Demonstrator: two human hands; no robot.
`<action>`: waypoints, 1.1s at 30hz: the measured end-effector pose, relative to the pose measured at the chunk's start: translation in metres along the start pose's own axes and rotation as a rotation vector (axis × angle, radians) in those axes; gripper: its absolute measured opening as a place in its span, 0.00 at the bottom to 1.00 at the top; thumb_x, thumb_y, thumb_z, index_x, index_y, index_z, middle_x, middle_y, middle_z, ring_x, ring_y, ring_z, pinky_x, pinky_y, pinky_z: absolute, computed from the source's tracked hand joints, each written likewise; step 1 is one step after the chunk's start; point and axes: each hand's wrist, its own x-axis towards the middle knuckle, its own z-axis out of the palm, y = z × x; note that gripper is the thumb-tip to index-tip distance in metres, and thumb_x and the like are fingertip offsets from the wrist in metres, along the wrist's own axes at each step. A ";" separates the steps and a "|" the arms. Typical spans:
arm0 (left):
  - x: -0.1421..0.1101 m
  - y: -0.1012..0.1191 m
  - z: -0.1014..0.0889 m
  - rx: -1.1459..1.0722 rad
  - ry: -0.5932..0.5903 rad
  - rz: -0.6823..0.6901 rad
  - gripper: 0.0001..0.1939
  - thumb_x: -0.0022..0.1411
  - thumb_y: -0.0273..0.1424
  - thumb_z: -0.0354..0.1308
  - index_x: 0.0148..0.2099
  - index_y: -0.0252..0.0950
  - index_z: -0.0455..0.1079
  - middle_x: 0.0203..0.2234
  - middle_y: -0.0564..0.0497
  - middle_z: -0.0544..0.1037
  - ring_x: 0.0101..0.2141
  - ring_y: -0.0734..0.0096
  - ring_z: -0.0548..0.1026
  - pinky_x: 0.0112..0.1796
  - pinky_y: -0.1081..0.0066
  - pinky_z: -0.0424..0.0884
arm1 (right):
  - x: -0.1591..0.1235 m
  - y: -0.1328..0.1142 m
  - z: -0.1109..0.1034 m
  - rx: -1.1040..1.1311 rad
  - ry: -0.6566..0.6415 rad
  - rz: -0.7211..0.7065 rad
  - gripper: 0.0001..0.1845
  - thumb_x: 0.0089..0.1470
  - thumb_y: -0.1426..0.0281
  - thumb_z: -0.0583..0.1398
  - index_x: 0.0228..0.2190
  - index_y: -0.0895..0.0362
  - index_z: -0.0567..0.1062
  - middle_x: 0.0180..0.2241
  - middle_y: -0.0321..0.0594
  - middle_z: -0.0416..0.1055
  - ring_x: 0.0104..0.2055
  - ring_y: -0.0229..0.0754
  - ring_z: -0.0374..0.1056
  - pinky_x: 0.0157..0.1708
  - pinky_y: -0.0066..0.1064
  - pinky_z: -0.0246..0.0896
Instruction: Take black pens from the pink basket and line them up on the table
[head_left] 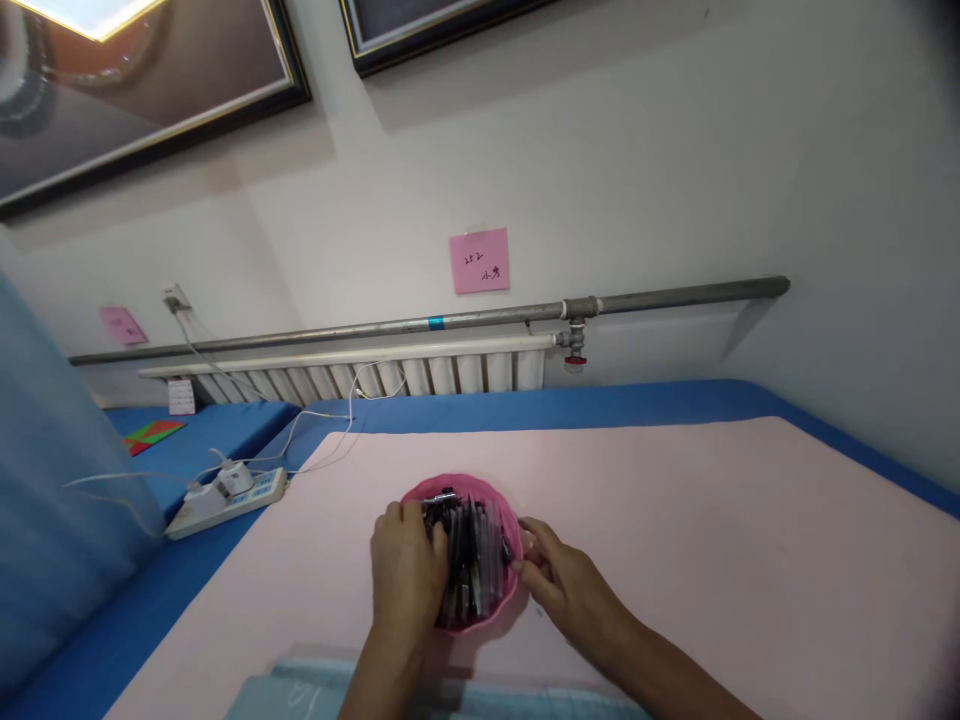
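Observation:
A round pink basket with a wavy rim rests on a pale pink sheet. It is packed with thin, flat pieces in clear sleeves and dark, slender items, too small to name. My left hand is closed over the basket's left rim, its thumb lying over the contents; its fingertips are partly hidden. On the opposite side, my right hand pinches the right rim between thumb and fingers. Folded light blue cloth lies at the near edge, partly behind my left forearm.
A white power strip with plugged-in chargers and loose white cables sits left on the blue surface. Behind are a radiator, a metal pipe and a valve. A blue curtain hangs at left.

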 end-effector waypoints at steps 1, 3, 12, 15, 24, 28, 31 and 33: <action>-0.002 0.004 0.002 -0.024 -0.002 0.041 0.11 0.57 0.31 0.47 0.38 0.34 0.69 0.36 0.44 0.72 0.39 0.60 0.69 0.40 0.65 0.61 | 0.000 0.000 0.000 -0.001 0.000 0.001 0.20 0.52 0.67 0.52 0.48 0.55 0.62 0.26 0.35 0.70 0.27 0.39 0.65 0.27 0.29 0.57; -0.006 0.015 0.005 -0.042 -0.047 0.105 0.12 0.58 0.34 0.47 0.37 0.36 0.70 0.36 0.44 0.72 0.39 0.60 0.68 0.40 0.64 0.61 | 0.000 0.001 0.001 -0.008 0.001 -0.001 0.20 0.52 0.67 0.52 0.48 0.55 0.62 0.27 0.35 0.71 0.28 0.40 0.66 0.28 0.30 0.57; -0.013 0.033 0.013 0.061 -0.227 0.101 0.20 0.55 0.42 0.49 0.38 0.32 0.73 0.39 0.38 0.72 0.42 0.49 0.66 0.41 0.57 0.58 | 0.001 0.003 0.003 -0.017 0.003 -0.005 0.22 0.53 0.68 0.51 0.51 0.55 0.59 0.27 0.35 0.70 0.28 0.39 0.66 0.27 0.29 0.56; -0.011 0.032 0.011 0.053 -0.271 0.095 0.20 0.56 0.41 0.48 0.37 0.32 0.73 0.39 0.38 0.73 0.42 0.50 0.67 0.41 0.57 0.58 | 0.000 0.002 0.002 -0.027 0.001 -0.006 0.22 0.53 0.68 0.51 0.51 0.55 0.59 0.26 0.35 0.69 0.27 0.39 0.65 0.27 0.29 0.56; -0.009 0.035 0.008 0.065 -0.296 0.075 0.16 0.55 0.33 0.46 0.37 0.32 0.73 0.40 0.40 0.73 0.43 0.52 0.68 0.41 0.58 0.58 | 0.000 0.002 0.002 -0.031 0.003 0.000 0.22 0.53 0.68 0.51 0.51 0.55 0.59 0.26 0.35 0.69 0.26 0.39 0.64 0.27 0.28 0.55; -0.010 0.037 0.009 0.079 -0.280 0.063 0.17 0.56 0.33 0.45 0.37 0.32 0.73 0.39 0.40 0.73 0.42 0.54 0.69 0.42 0.58 0.58 | 0.001 0.004 0.003 -0.040 -0.002 -0.017 0.21 0.53 0.68 0.51 0.50 0.55 0.60 0.26 0.35 0.69 0.26 0.39 0.64 0.26 0.28 0.54; -0.010 0.037 0.008 0.108 -0.289 0.096 0.18 0.57 0.33 0.43 0.38 0.31 0.73 0.40 0.39 0.73 0.43 0.53 0.68 0.42 0.57 0.57 | 0.001 0.005 0.004 -0.044 0.002 -0.022 0.22 0.53 0.68 0.51 0.50 0.54 0.60 0.25 0.34 0.69 0.26 0.39 0.64 0.26 0.28 0.54; -0.010 0.037 0.008 0.099 -0.301 0.105 0.18 0.57 0.32 0.44 0.37 0.31 0.73 0.40 0.39 0.73 0.42 0.52 0.68 0.42 0.57 0.58 | 0.001 0.004 0.004 -0.044 0.011 -0.020 0.23 0.53 0.69 0.51 0.51 0.54 0.59 0.26 0.35 0.70 0.26 0.39 0.64 0.27 0.29 0.55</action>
